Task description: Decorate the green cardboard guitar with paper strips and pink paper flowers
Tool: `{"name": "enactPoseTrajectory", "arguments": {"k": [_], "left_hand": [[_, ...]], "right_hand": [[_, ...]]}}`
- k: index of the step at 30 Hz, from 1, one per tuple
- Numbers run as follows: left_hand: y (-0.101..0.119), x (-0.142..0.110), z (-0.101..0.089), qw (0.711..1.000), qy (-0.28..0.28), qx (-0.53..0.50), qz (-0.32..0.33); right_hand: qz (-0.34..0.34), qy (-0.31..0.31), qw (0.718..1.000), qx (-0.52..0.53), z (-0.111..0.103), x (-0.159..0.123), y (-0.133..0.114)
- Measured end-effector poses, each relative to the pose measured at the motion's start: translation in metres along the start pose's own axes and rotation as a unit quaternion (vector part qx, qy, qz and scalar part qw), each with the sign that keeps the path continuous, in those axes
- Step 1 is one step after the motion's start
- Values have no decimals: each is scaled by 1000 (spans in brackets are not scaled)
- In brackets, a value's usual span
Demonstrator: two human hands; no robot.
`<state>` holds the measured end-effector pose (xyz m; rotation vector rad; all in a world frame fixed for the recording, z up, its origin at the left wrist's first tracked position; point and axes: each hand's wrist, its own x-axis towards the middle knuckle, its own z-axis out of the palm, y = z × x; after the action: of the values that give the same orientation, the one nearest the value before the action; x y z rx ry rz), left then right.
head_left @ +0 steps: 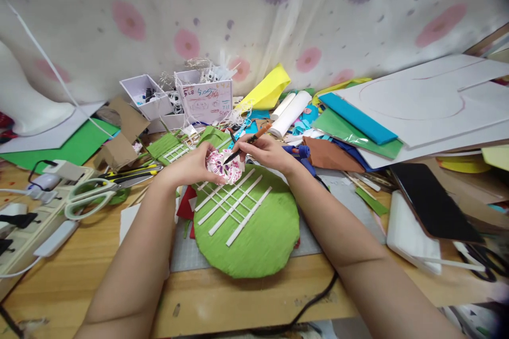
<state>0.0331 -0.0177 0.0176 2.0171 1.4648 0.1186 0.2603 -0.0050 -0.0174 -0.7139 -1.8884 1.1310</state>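
Observation:
My left hand [199, 164] grips a small white ruffled paper flower [222, 169] marked with pink and purple. In my right hand [264, 151] is an orange-and-black marker pen [258, 134], its dark tip at the flower's middle. Below both hands lies a round green paper-covered disc [262, 222]. White strips [238, 209] cross over its upper left part like a lattice. The disc rests on a grey cutting mat [185, 254], with a bit of red paper [185, 204] beside its left edge.
Green-handled scissors [89, 198] and a power strip [51, 212] are at left. Behind stand white boxes [209, 100] of odds and ends and white paper rolls [292, 114]. A blue glue gun [298, 153] lies past my right hand. A black phone [433, 201] sits at right.

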Motion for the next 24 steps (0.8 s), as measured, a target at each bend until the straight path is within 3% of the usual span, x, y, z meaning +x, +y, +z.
{"name": "enactPoseTrajectory", "arguments": {"k": [24], "left_hand": [[5, -4, -3, 999, -3, 27, -38]], "right_hand": [[9, 7, 1000, -3, 2, 0, -3]]}}
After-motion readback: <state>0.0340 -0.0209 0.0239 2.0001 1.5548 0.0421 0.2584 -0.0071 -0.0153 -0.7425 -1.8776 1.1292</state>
